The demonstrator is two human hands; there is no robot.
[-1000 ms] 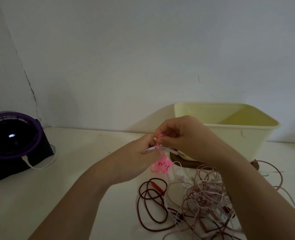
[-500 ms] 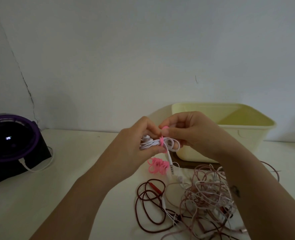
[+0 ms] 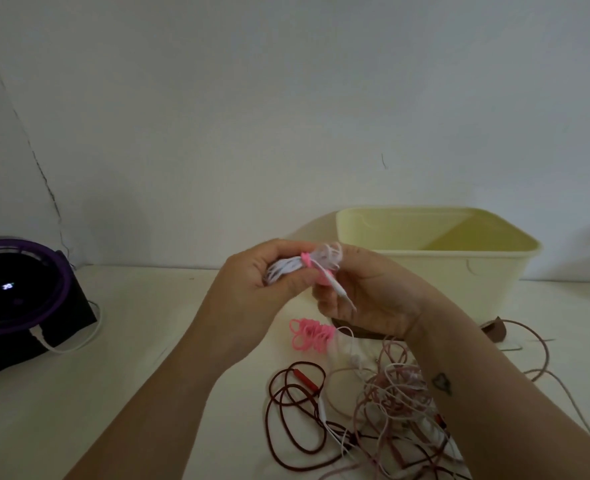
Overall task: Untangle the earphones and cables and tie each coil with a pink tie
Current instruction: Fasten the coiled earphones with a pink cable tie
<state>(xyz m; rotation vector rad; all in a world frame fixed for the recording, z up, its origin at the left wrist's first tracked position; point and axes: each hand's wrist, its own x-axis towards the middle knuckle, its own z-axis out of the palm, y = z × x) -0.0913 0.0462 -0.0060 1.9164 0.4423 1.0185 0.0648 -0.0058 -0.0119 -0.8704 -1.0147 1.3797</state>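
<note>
A coil of white earphones (image 3: 291,265) with a pink tie (image 3: 306,260) round its middle is held above the table. My left hand (image 3: 252,289) grips the coil's left end. My right hand (image 3: 366,296) holds the right end from below, palm up, and the earphone plug (image 3: 343,294) hangs across its fingers. Below the hands a bunch of spare pink ties (image 3: 310,334) lies on the white table (image 3: 141,334). Further down lies a tangle of pinkish and white cables (image 3: 397,396) with a dark red cable (image 3: 297,410) looped at its left.
A pale yellow plastic bin (image 3: 442,261) stands at the back right against the wall. A purple and black fan (image 3: 20,299) with a white cable sits at the far left. A small brown object (image 3: 494,330) lies beside the bin's base.
Both hands have lifted the white coil and turned it. My right hand has rolled palm up under the coil, and the plug now lies over its fingers.
</note>
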